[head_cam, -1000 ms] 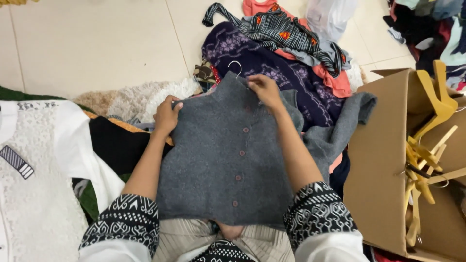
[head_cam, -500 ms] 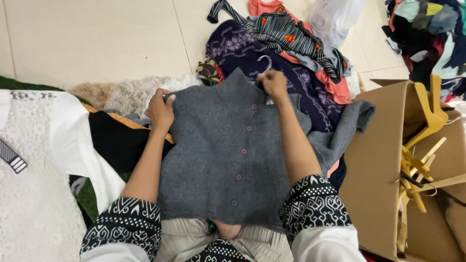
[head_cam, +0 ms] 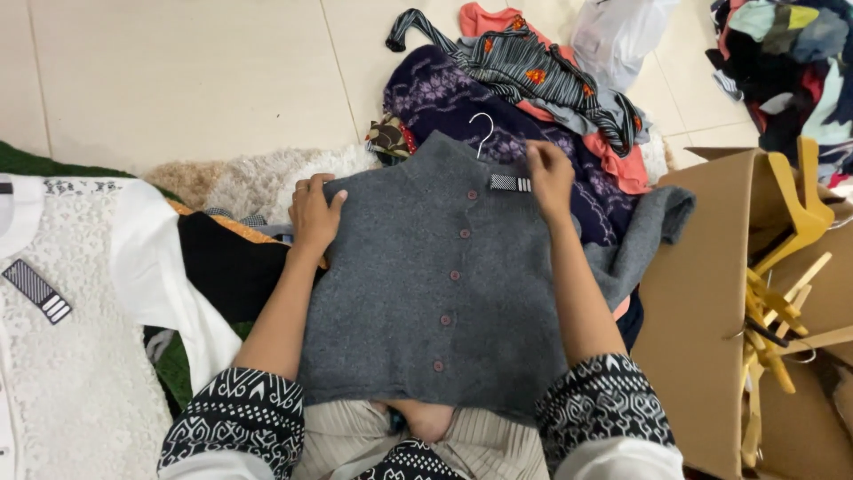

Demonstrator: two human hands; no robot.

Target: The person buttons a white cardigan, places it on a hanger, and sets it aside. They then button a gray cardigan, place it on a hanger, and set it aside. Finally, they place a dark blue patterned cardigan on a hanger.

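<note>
Since the earlier frame, a striped tag (head_cam: 510, 183) is now showing at the cardigan's collar, and the hanger hook (head_cam: 482, 132) is standing clear above the neckline.

In the head view, the grey cardigan (head_cam: 435, 293) is lying spread over the person's lap, front up, collar pointing away. The left hand (head_cam: 314, 213) is pressing flat on the left shoulder, fingers open, not pinching anything. The right hand (head_cam: 549, 176) is resting at the right side of the collar, just beside the tag, fingertips curled onto the cloth; whether its grip is closing on the fabric cannot be told. One sleeve is trailing off to the right, toward the cardboard box (head_cam: 711, 302).

Five dark red buttons are running down the cardigan's front. One hook is showing at its neck. Several yellow wooden hangers (head_cam: 791, 267) are lying tangled in the box. A white lace garment (head_cam: 71, 356) is lying on the left, with one striped tag of its own.
</note>
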